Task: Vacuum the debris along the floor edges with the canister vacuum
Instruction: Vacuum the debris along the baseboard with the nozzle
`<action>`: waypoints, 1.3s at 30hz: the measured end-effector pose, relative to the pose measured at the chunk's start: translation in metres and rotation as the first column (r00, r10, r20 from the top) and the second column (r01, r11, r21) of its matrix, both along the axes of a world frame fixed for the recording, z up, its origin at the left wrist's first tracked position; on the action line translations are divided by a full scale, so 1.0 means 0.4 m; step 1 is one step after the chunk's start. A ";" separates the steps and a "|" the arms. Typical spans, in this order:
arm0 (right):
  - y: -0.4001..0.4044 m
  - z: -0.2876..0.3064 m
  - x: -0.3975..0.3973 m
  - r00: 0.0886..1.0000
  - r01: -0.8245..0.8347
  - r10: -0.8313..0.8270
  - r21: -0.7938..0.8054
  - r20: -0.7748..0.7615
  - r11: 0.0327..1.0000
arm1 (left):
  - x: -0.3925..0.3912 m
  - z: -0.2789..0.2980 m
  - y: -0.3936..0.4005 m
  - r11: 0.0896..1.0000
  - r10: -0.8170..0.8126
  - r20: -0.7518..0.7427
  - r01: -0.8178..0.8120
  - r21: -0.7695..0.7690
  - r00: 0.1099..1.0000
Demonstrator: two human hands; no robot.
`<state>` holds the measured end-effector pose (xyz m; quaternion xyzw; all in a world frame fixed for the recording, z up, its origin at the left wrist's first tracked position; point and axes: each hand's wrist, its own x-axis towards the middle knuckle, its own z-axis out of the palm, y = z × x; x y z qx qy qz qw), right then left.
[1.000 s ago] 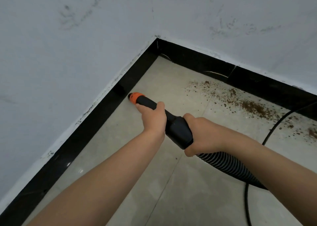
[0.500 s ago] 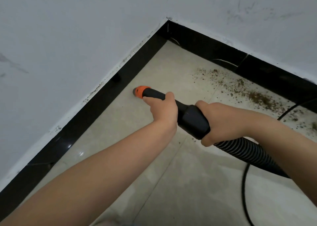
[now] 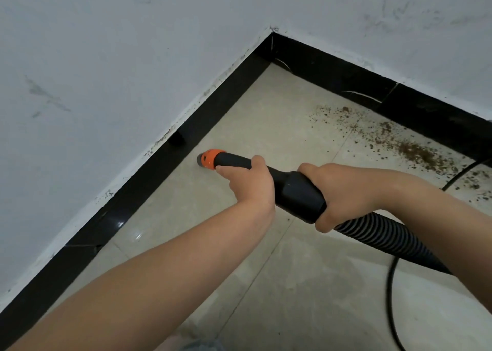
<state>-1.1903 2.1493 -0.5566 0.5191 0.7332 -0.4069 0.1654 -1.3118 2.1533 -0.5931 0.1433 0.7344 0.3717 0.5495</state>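
White scuffed walls [image 3: 106,57] meet a black skirting board [image 3: 149,169] round the beige tile floor [image 3: 306,284]. Brown debris [image 3: 415,152] lies along the far edge. The ribbed vacuum hose [image 3: 372,236] ends in an orange-tipped nozzle [image 3: 210,159] near the left skirting; no lettering shows. The right hand [image 3: 343,193] wraps the cuff, and the left hand [image 3: 247,182] curls round the black tube.

I see a matt black plastic nozzle [image 3: 292,188] with an orange plastic tip [image 3: 210,159], and behind it a ribbed, slightly shiny black hose [image 3: 378,236]. The floor tiles [image 3: 306,284] look smooth, pale and faintly glossy, with dull smudged patches. The black skirting [image 3: 149,172] is glossy and catches small reflections. The walls [image 3: 106,57] are matt white paint, scuffed with grey marks. The brown debris [image 3: 415,151] looks dry and crumbly. A smooth black cable [image 3: 390,292] lies there too.
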 end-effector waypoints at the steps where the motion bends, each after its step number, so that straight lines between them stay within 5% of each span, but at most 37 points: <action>1: -0.002 0.001 -0.002 1.000 -0.003 0.003 -0.008 0.001 1.000 | -0.002 0.000 -0.004 1.000 0.005 -0.001 -0.005 -0.003 1.000; 18: -0.063 0.033 0.114 0.976 0.194 -0.200 0.073 0.085 0.978 | 0.147 -0.005 0.009 0.983 -0.181 0.053 0.179 0.041 0.982; 31: -0.182 -0.055 0.219 0.842 0.538 -0.540 0.108 -0.013 0.836 | 0.308 -0.060 0.010 0.824 -0.553 0.006 0.545 0.154 0.833; 39: -0.132 -0.075 0.245 0.840 0.543 -0.540 0.111 -0.062 0.832 | 0.326 -0.072 0.071 0.855 -0.506 0.040 0.494 0.161 0.862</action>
